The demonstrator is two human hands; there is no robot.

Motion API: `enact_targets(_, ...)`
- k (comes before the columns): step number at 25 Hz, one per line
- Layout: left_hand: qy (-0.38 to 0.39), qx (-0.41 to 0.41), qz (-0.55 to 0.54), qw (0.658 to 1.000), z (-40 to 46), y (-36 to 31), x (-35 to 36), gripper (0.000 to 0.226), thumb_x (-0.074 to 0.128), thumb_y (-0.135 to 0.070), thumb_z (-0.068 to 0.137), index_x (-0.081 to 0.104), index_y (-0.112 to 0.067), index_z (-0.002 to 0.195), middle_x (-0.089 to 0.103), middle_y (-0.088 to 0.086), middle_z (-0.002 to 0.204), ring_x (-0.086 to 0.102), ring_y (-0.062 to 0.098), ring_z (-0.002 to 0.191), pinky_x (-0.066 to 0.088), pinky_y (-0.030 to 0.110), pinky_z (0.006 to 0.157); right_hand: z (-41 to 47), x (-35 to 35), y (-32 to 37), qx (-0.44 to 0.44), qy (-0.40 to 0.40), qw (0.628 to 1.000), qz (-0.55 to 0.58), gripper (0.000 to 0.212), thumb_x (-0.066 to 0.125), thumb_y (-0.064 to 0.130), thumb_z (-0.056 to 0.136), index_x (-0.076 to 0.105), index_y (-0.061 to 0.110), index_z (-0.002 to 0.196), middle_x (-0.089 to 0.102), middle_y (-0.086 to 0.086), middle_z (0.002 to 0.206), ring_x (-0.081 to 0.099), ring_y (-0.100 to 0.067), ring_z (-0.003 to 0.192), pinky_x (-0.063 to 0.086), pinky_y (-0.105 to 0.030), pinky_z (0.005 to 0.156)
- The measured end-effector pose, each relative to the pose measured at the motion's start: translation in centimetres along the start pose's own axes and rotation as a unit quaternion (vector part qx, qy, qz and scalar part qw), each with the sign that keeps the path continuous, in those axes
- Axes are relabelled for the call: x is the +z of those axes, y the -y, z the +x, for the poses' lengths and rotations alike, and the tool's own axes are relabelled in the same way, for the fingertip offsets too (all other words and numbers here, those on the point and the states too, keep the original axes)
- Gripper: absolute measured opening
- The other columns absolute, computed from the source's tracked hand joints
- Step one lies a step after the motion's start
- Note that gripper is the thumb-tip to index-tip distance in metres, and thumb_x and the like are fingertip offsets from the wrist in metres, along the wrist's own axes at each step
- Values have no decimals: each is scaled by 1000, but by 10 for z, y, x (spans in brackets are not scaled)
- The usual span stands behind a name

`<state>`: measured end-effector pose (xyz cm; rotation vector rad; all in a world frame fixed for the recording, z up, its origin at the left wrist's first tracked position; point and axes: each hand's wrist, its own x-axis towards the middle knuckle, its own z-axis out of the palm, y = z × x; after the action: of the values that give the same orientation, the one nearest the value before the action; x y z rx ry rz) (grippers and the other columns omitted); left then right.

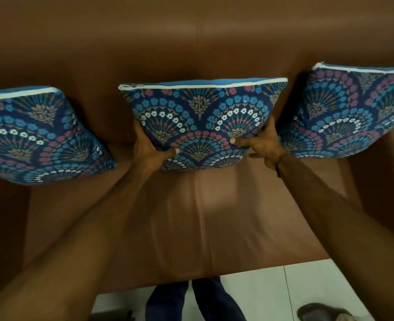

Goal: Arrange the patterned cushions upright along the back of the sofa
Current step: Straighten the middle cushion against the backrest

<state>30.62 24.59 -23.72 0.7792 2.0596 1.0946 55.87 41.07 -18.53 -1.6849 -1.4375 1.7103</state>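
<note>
While both hands grip it, left hand (148,147) and right hand (264,144) clamping its lower corners, the middle cushion (203,117) stands upright against the sofa (191,47) back. Left cushion (38,135) and right cushion (353,112) lean either side, apart from it.

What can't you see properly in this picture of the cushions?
Head view only:
- Left cushion: its left side is cut off by the picture edge.
- Right cushion: its right side is cut off too.
- Middle cushion: its lower corners are hidden by the left hand and right hand.
- Cushion backs: hidden against the sofa.
</note>
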Motion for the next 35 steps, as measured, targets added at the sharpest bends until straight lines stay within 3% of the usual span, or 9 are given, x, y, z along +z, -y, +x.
enact_targets(4, -27, -10, 1, 1000, -3, 10, 22, 128, 100, -26, 67, 19, -11, 164, 52, 11, 158, 51, 27, 145, 45, 43, 119, 13, -3, -8, -24, -5, 1000, -2, 94, 92, -3, 70, 38, 34, 138, 58, 5, 126, 58, -31, 127, 59, -55, 91)
enact_targets(9, -20, 12, 10, 1000, 1, 11, 21, 128, 101, -23, 67, 18, -11, 164, 49, 10, 159, 49, 26, 146, 44, 39, 117, 6, -2, -21, -31, -22, 999, 25, 93, 92, 0, 71, 39, 25, 143, 61, 4, 129, 64, -18, 110, 64, -45, 83)
enact_targets(12, -57, -7, 8, 998, -15, 2, 21, 124, 98, -22, 68, 19, -14, 162, 46, 15, 158, 48, 29, 145, 42, 39, 118, 0, 0, -22, -29, -35, 999, 31, 103, 93, 1, 70, 35, 24, 152, 58, 3, 138, 60, -20, 121, 60, -48, 94)
enact_targets(15, -125, -5, 24, 992, -45, -9, 38, 75, 81, -33, 75, 40, -14, 134, 59, 19, 120, 64, 34, 109, 57, 55, 98, -8, -15, -22, 6, -42, 999, 22, 107, 95, 9, 70, 34, 28, 155, 52, 5, 143, 53, -20, 128, 58, -46, 94)
enact_targets(19, -4, 63, 51, 997, -75, -55, 98, 34, 80, -11, 90, 61, -4, 117, 65, 11, 102, 66, 31, 93, 62, 49, 81, -14, -67, -32, 19, -89, 996, -4, 78, 93, 14, 74, 52, 17, 140, 60, 7, 110, 62, -13, 98, 57, -28, 71)
enact_targets(23, 94, 107, 47, 989, -72, -110, 179, 54, 80, -20, 94, 62, -8, 143, 67, 14, 138, 67, 28, 120, 60, 44, 99, 1, -161, -42, 19, -203, 978, -40, 66, 96, 31, 69, 52, 18, 117, 59, 1, 107, 67, -30, 111, 60, -48, 88)
enact_targets(27, 142, 59, -1, 988, -61, -162, 269, 98, 85, -27, 89, 26, -26, 167, 45, 11, 164, 55, 26, 137, 50, 39, 105, 30, -267, -46, -32, -276, 960, -42, 89, 99, 38, 61, 44, 18, 127, 58, 0, 121, 61, -20, 111, 55, -39, 98)
enact_targets(30, 115, 6, -36, 993, -40, -183, 319, 133, 96, -41, 74, 0, -44, 167, 32, 8, 173, 48, 27, 147, 47, 48, 115, 67, -329, -48, -74, -222, 972, -11, 116, 102, 41, 46, 34, 26, 139, 53, 4, 138, 57, -18, 129, 51, -39, 107)
enact_targets(35, 68, -3, -12, 998, -7, -171, 381, 135, 96, -58, 66, 7, -38, 165, 38, -5, 168, 42, 18, 153, 41, 50, 124, 116, -383, -57, -122, -84, 989, 2, 118, 103, 22, 57, 29, 36, 147, 54, 8, 146, 57, -8, 131, 55, -31, 104)
